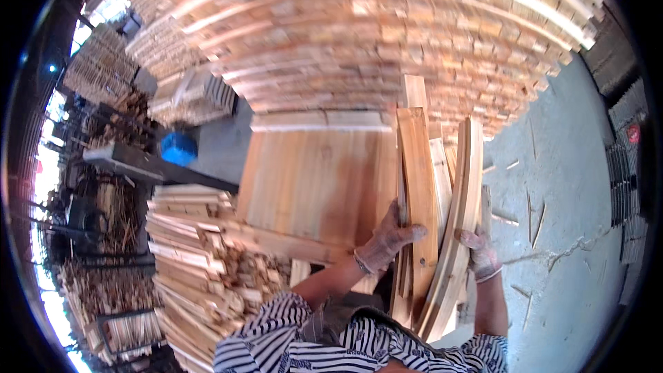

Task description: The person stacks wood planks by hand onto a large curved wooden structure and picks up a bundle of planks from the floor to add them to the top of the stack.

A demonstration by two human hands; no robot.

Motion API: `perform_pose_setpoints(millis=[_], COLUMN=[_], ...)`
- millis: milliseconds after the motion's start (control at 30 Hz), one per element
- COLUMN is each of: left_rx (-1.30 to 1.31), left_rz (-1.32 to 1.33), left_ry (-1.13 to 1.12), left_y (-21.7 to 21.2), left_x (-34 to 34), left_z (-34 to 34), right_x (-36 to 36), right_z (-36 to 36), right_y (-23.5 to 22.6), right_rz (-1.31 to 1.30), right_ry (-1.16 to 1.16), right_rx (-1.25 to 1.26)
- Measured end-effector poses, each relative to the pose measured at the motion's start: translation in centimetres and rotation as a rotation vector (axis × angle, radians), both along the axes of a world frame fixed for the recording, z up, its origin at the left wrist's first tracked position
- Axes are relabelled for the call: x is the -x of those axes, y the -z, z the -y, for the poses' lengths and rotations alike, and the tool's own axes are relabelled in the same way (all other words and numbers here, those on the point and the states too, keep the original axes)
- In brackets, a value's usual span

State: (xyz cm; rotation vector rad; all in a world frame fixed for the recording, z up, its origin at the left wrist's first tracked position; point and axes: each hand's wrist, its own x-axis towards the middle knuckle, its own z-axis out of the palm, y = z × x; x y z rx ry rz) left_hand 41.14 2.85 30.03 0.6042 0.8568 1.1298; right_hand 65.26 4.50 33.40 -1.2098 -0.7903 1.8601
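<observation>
"Taking the worker's straight ahead as twelve, where do you see the left plank [420, 179] and the right plank [468, 186]?"

"Near one o'clock, side by side, long ends pointing away from the body. Their near ends come down almost against the striped shirt [269, 331]. Some paler pieces [440, 166] show in the gap between them."

"And the left hand [388, 240]?"

"Just past twelve. It grips the left plank by its left edge, thumb lying across the face, fingers running up along the side."

"The right hand [485, 257]?"

"Toward two. Its fingertips hook over the right plank's right edge; how hard they squeeze, I can't tell. Both hands look gloved in thin, pale cloth."

"What's that flat wooden panel [311, 186]?"

"Boards laid edge to edge, at eleven, just left of the left plank. Beyond it, at twelve, a great wall of stacked timber [387, 27] rises, a bit blurred from here."

"At ten I see a pile of boards [183, 224]."

"Yes, and a blue container [178, 148] farther off, about half past ten. Over at two, thin sticks [530, 217] lie scattered on the grey floor [573, 166]."
</observation>
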Motion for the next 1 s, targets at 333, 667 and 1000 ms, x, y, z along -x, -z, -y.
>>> perform_pose_setpoints(millis=[333, 667, 1000], left_rx=[-0.585, -0.533, -0.335], left_rz=[-0.086, -0.446, -0.193], left_ry=[-0.093, 0.059, -0.057], left_y=[-16.1, -7.2, -7.8], left_x=[20.4, 29.2, 30.4], left_z=[-0.3, -2.3, -2.3], right_x=[23.0, 30.0, 33.5], right_z=[0.1, -3.0, -3.6], right_y=[-18.1, -4.3, -4.8], right_rz=[0.145, 0.528, 0.36], right_ry=[-0.119, -0.215, -0.401], right_rx=[-0.507, -0.724, -0.614])
